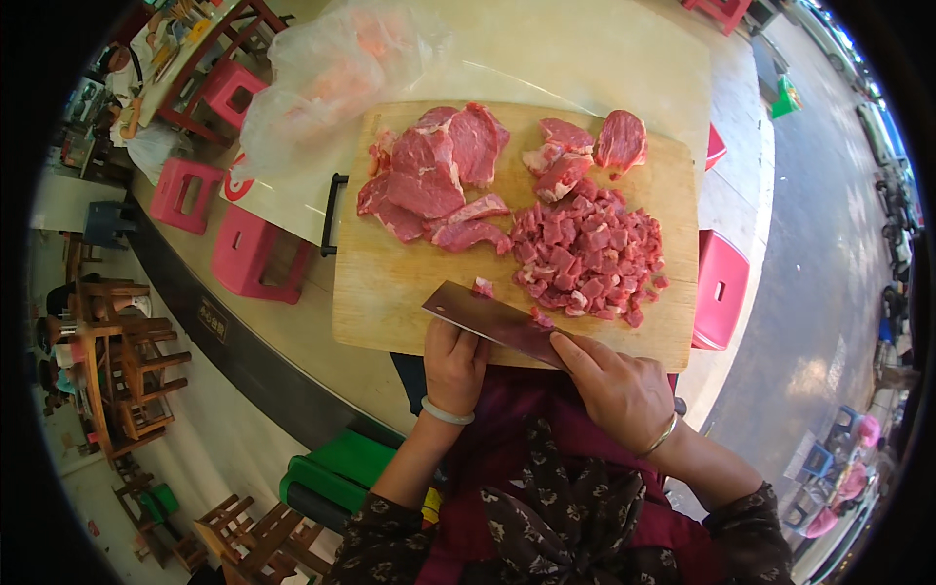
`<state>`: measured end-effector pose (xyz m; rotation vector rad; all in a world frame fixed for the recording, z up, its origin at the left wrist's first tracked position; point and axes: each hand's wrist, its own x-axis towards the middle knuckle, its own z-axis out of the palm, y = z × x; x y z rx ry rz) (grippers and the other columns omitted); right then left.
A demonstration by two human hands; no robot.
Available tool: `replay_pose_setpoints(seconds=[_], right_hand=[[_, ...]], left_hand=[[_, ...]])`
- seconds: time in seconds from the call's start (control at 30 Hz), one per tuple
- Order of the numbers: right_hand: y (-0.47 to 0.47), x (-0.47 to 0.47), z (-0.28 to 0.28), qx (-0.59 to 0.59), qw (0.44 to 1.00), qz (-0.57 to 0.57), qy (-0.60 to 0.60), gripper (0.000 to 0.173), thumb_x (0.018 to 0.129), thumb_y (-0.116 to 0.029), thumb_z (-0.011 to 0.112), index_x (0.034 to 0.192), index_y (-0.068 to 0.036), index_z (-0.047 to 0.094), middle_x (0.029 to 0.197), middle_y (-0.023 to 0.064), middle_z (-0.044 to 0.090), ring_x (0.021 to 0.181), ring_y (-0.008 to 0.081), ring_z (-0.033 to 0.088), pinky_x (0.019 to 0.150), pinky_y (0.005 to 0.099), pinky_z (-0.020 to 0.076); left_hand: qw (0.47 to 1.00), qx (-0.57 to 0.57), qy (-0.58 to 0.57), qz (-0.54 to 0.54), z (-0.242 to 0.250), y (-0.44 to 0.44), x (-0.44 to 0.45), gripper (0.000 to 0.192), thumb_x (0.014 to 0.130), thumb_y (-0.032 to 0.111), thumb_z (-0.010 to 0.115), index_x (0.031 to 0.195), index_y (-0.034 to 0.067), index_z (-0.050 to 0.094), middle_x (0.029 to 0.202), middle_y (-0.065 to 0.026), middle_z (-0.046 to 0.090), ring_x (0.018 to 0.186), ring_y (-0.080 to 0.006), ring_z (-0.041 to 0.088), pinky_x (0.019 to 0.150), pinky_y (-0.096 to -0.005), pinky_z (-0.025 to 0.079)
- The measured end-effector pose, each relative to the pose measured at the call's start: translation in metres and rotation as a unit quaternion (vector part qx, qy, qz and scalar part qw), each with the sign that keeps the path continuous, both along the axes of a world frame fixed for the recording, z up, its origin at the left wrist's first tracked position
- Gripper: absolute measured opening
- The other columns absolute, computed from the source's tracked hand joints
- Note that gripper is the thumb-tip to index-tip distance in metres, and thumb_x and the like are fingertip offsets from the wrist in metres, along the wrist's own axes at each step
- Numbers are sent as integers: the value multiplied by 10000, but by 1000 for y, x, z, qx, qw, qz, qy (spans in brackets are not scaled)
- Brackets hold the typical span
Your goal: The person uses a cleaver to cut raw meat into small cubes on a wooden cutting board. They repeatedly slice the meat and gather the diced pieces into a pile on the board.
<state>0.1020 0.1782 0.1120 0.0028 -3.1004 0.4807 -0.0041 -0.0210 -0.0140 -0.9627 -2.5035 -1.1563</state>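
Note:
My right hand (621, 387) grips a broad cleaver (497, 322) at its handle end, and the handle itself is hidden in the fist. The blade lies slantwise over the near edge of a wooden cutting board (409, 300). My left hand (455, 365) is at the blade's lower edge, its fingertips hidden by the blade; whether they pinch anything does not show. Small meat scraps (542, 317) are at the blade. Beyond it are a heap of diced raw red meat (585, 252), large raw meat slabs (431, 172) and a few smaller chunks (561, 157).
The board rests on a pale table (585, 51), with a black handle (333, 213) at its left side. A clear plastic bag (329, 95) holding pinkish contents sits at back left. Pink plastic stools (252, 252) surround the table. A green bin (336, 464) stands at my left.

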Motion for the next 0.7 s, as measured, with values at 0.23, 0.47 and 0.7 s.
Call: replay_pose_setpoints(seconds=[0.23,0.47,0.7], right_hand=[[-40,-62,-10,48,995,6,-85,456,893,-98,586,1349,-106,592,1136,108,685,726,235,740,562,397,577],[15,-48,-2,-49,991,3,-128,381,986,-142,555,1366,-131,571,832,130,734,706,351,722,619,484,575],[34,0,17,-90,986,-69,-120,333,1024,-211,591,1352,-159,611,845,142,723,673,365,695,586,478,551]], left_hand=[[1000,12,-16,4,8,6,-6,361,811,-21,763,1168,-22,710,1230,-181,668,1123,-395,636,967,-460,528],[999,28,-11,10,21,14,-12,264,895,-64,691,1159,-46,707,1193,-166,690,1085,-341,663,942,-412,538],[999,43,-11,26,17,13,-10,281,874,-50,737,1153,-23,716,1200,-167,683,1085,-336,658,928,-402,535]])
